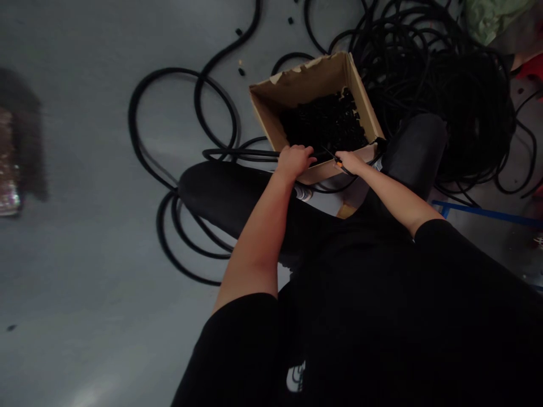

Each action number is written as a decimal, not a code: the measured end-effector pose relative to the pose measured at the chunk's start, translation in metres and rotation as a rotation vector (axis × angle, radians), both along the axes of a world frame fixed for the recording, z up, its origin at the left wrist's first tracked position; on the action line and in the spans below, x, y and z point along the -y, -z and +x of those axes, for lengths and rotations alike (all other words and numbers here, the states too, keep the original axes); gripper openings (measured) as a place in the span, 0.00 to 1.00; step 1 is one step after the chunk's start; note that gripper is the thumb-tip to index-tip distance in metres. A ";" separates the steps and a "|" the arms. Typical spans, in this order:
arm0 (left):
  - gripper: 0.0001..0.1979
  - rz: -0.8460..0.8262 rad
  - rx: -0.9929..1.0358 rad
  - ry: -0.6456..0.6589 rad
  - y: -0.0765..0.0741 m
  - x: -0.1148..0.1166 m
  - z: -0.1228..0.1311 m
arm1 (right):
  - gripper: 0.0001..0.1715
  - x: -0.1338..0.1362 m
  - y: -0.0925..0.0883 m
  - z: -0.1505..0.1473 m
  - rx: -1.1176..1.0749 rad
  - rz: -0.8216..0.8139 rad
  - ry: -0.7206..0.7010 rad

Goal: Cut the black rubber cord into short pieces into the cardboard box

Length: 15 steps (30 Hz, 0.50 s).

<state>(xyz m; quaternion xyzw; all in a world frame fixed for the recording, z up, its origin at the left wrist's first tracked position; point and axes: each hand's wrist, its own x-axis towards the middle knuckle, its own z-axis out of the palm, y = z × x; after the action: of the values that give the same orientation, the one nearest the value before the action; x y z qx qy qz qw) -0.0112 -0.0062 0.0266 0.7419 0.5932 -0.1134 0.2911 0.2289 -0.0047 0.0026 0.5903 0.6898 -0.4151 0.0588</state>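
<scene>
While both arms reach forward over the near rim of a cardboard box [326,172], the left hand [294,160] clenches a black cable [254,153] and the right hand [350,163] pinches a small orange-handled tool [338,161]; black pieces [324,121] fill the box, with cable coils [432,73] heaped far right on the grey floor [85,169].

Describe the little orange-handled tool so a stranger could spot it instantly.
Start at the cardboard box of black pieces. At its near rim, the right hand holds the tool: a small thing with an orange handle, the only orange beside the black cable.
</scene>
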 end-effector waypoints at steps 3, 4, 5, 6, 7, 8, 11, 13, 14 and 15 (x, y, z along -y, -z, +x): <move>0.18 -0.009 0.034 0.051 -0.001 0.000 0.000 | 0.05 -0.002 0.001 0.002 -0.019 -0.033 -0.011; 0.18 -0.006 0.038 0.067 -0.001 0.000 0.000 | 0.06 -0.003 0.002 0.002 -0.018 -0.044 -0.015; 0.18 -0.002 0.041 0.078 -0.001 0.000 0.000 | 0.05 -0.003 0.003 0.003 -0.018 -0.053 -0.020; 0.18 0.004 0.043 0.083 -0.001 0.000 0.000 | 0.05 -0.003 0.005 0.003 -0.021 -0.062 -0.026; 0.18 0.009 0.043 0.080 -0.002 0.000 0.000 | 0.04 -0.003 0.006 0.003 -0.026 -0.072 -0.033; 0.18 0.013 0.043 0.070 -0.003 0.000 0.000 | 0.03 -0.003 0.007 0.003 -0.031 -0.078 -0.039; 0.20 0.011 0.031 0.024 -0.009 0.000 0.001 | 0.03 -0.004 0.008 0.002 -0.031 -0.057 -0.035; 0.22 0.008 0.022 -0.007 -0.013 0.000 0.001 | 0.05 -0.004 0.007 0.001 -0.021 -0.028 -0.012; 0.23 0.009 0.019 -0.022 -0.014 -0.001 0.001 | 0.05 -0.003 0.006 0.000 -0.020 -0.017 0.001; 0.24 0.010 0.014 -0.035 -0.015 -0.001 0.001 | 0.06 -0.003 0.006 0.000 -0.023 -0.011 0.014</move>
<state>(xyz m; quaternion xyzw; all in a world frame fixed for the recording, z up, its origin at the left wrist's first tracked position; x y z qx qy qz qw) -0.0098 -0.0054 0.0418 0.7337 0.6047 -0.1000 0.2933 0.2293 -0.0018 -0.0031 0.5901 0.6839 -0.4258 0.0513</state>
